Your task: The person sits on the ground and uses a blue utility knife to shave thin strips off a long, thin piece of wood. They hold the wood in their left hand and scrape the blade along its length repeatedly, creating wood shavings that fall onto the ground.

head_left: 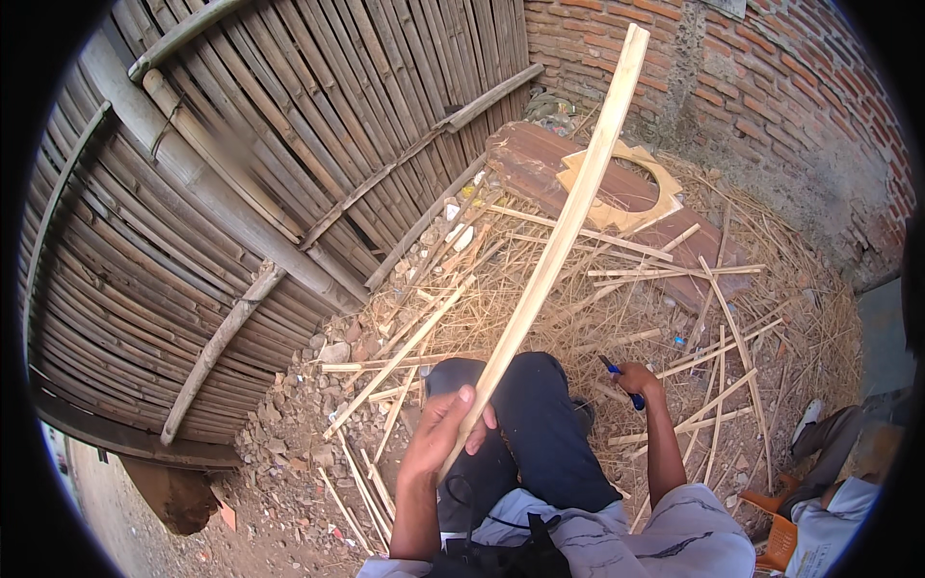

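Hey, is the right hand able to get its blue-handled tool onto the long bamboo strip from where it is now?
Probably yes. The right hand holds the blue-handled tool just beside the raised knee, and the left hand holds the long bamboo strip up in open air. Nothing lies between them except the knee.

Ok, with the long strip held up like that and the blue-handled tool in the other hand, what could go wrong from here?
1. The left hand grips the long bamboo strip only at its bottom end, so the top could sway or twist out of the grip.
2. The right hand holds the blue-handled tool close to the dark trouser knee; a slip could reach the leg.
3. The loose bamboo offcuts underfoot could roll or trip.
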`<state>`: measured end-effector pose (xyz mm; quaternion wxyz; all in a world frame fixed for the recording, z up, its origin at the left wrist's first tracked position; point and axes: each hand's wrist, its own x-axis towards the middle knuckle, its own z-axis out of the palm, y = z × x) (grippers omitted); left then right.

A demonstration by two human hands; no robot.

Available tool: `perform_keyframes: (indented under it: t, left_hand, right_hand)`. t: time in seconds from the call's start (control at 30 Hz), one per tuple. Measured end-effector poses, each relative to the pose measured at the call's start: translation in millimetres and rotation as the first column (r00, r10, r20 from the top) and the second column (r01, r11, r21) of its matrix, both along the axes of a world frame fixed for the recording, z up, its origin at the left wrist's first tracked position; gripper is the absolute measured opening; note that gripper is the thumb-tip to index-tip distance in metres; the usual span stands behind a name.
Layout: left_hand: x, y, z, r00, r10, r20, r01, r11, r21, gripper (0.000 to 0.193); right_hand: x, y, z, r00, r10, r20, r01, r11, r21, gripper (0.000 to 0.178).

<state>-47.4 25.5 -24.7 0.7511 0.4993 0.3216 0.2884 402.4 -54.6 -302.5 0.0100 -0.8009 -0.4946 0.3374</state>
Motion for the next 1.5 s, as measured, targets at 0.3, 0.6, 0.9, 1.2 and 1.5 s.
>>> perform_keyframes:
  t: [0.3,0.6,0.9,1.2,1.5]
  left_hand:
    - [-0.1,4.5,-1.4,0.999,-0.032,0.043,0.032,0.999,0.002,0.054]
    - [3.4,7.3,-9.7,0.999,-0.008,0.047,0.006,0.999,0.049,0.025]
    - [22.3,-7.1,10.4,0.993,0.115,-0.039,-0.106,0.978,0.178,0.022]
    - [30.6,-16.5,23.9,0.978,0.204,-0.040,-0.193,0.962,0.193,0.021]
    - [32.8,-22.4,33.4,0.953,0.293,-0.071,-0.258,0.914,0.312,0.027]
  right_hand:
    - [-3.7,5.0,12.4,0.999,0.034,0.019,-0.034,0.999,0.026,0.037]
    - [-61.3,29.0,137.6,0.931,-0.244,-0.271,0.362,0.715,0.598,0.035]
    - [-129.5,20.4,291.3,0.926,0.106,-0.362,0.283,0.440,0.852,0.043]
    - [-177.3,22.0,299.2,0.938,0.326,-0.116,0.011,0.308,0.951,0.044]
    - [-196.6,29.0,305.6,0.931,0.361,0.042,-0.126,0.211,0.969,0.036]
